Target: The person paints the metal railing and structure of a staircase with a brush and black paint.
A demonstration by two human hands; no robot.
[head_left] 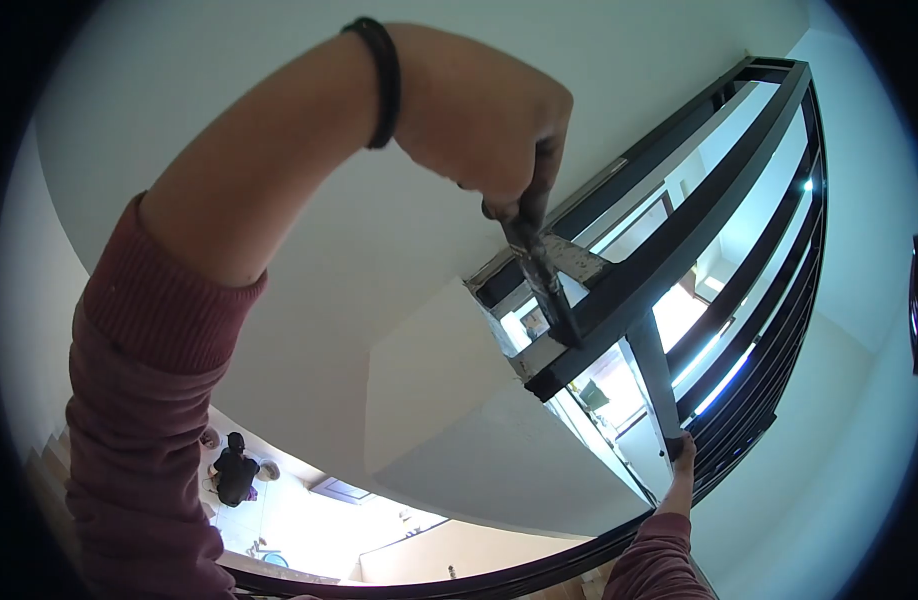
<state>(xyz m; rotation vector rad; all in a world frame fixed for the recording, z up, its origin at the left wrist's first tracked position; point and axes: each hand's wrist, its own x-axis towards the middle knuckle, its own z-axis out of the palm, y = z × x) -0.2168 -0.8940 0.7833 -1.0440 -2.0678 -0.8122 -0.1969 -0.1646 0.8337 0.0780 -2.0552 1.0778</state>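
My left hand (489, 120), with a black band on its wrist, is raised at the upper middle, its fingers closed round a dark-stained brush (542, 275). The brush points down, its dark tip against a black metal bar (639, 290) of a railing, beside a pale, unevenly coated crosspiece (575, 260). Lower right, my right hand (684, 453) is closed round the lower end of a dark grey bar (654, 375) of the same railing. Both arms wear maroon sleeves.
Long black bars (801, 300) curve up the right side. Behind the railing is a bright room. A pale wall (309, 330) fills the middle left. Far below, a person (235, 470) in dark clothes is on a light floor near a blue basin (274, 560).
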